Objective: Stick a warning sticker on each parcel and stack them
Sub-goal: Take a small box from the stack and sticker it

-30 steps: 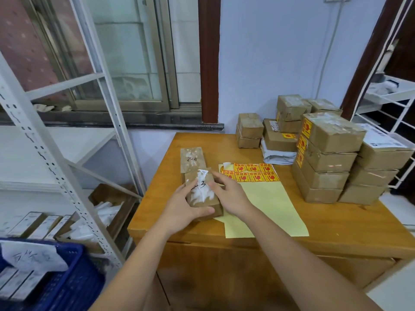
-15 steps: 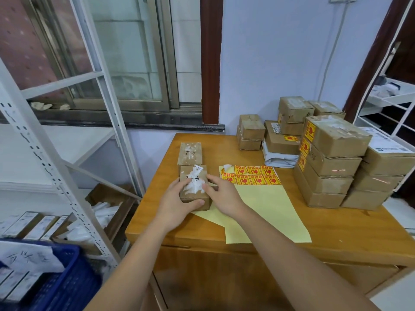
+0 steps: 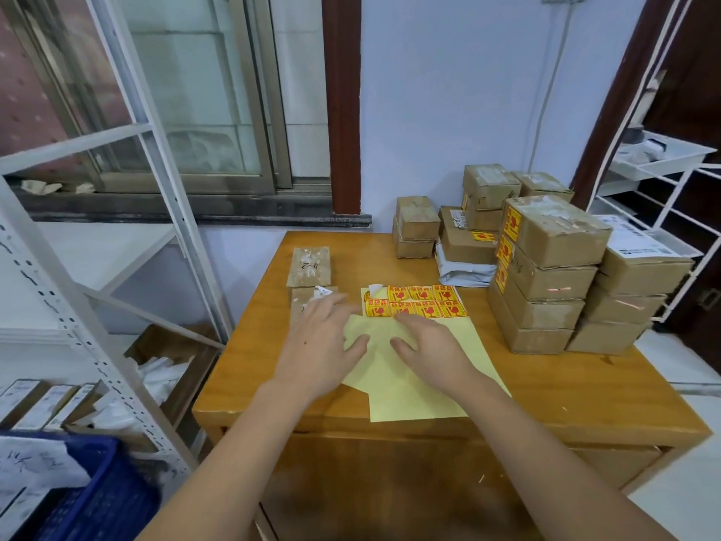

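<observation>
Stickers (image 3: pixel 419 302) remain on the yellow sheet; stacked boxes (image 3: pixel 540 275) at right already carry some. Two small parcels (image 3: pixel 309 267) await. Left hand (image 3: pixel 324 345) and right hand (image 3: pixel 433 345) hover, fingers loosely spread, holding nothing.

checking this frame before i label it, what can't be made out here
Head view, the only one:
- Near parcel: mostly hidden by the left hand; its marking is unreadable.
- Sticker sheet: print too small to read; the right hand covers part of the lower row.
- Left fingertips: motion-blurred, so contact with the parcel is unclear.
- Stacked boxes: far sides hidden, so stickers there cannot be checked.
- Blue crate: cut off by the bottom-left edge.
</observation>
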Demonstrator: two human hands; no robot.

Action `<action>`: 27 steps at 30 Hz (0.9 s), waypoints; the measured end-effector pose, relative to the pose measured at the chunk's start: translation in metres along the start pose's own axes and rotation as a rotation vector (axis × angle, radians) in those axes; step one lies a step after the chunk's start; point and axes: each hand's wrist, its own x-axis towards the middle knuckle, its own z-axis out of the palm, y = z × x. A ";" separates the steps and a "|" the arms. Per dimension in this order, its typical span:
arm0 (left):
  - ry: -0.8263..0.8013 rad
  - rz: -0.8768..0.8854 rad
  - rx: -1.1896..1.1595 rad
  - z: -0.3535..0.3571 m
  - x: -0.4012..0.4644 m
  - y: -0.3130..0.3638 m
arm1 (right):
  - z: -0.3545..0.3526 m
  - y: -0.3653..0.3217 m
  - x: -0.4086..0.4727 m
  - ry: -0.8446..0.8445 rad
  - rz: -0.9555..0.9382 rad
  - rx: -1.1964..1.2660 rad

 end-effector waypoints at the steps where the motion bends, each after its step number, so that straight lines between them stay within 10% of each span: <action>1: -0.017 0.030 0.015 0.005 0.003 0.008 | -0.002 0.007 -0.004 -0.023 -0.014 -0.061; 11: -0.263 0.091 0.104 0.065 0.019 0.043 | -0.024 0.055 -0.028 -0.182 -0.018 -0.168; 27: -0.160 0.085 0.044 0.087 0.005 0.032 | 0.001 0.008 0.069 -0.019 -0.104 -0.237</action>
